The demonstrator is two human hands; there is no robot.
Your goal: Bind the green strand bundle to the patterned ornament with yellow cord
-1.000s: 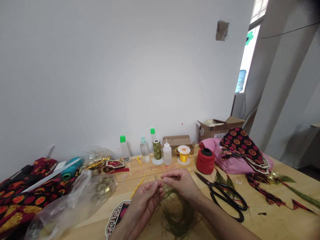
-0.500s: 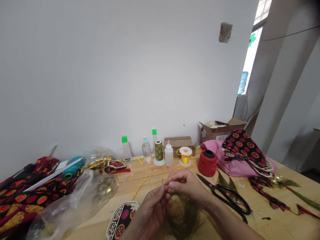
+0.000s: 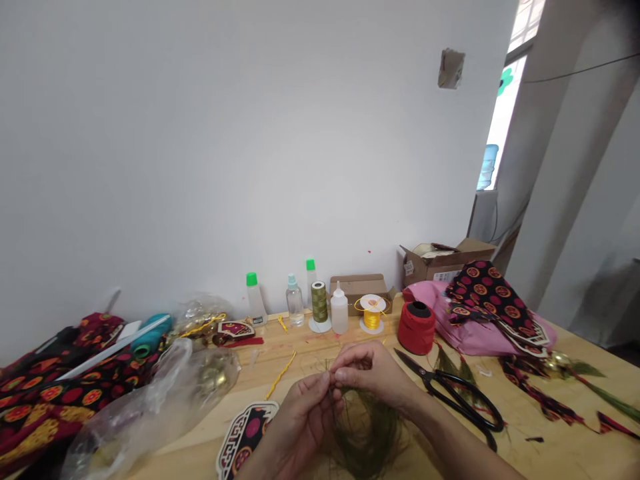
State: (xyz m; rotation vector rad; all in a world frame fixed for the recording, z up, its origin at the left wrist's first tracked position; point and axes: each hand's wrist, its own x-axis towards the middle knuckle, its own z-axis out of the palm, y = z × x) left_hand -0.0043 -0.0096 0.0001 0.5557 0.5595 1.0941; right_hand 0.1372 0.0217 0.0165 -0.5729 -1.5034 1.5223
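Over the table's front middle, my left hand (image 3: 311, 417) and my right hand (image 3: 367, 373) meet with their fingertips pinched together. Between them they grip the gathered top of a bundle of olive-green thread (image 3: 373, 433), whose loose strands hang in a loop below my right hand. Short thread ends stick up above the fingertips. How the strands are joined there is too small to tell. Left of my left hand lies a dark patterned fabric piece (image 3: 249, 437) with a cream border and a yellow cord (image 3: 281, 375). Black-handled scissors (image 3: 450, 393) lie right of my right hand.
Along the wall stand glue bottles (image 3: 256, 298), an olive thread spool (image 3: 319, 303), a squeeze bottle (image 3: 339, 310), a yellow cord spool (image 3: 373, 315) and a red thread cone (image 3: 417, 328). Plastic bags (image 3: 155, 400) and patterned cloth (image 3: 45, 407) fill the left; a pink bag (image 3: 470, 333) lies right.
The view has shifted very slightly. Both hands stay pinched together on the thread bundle, with only small finger movement.
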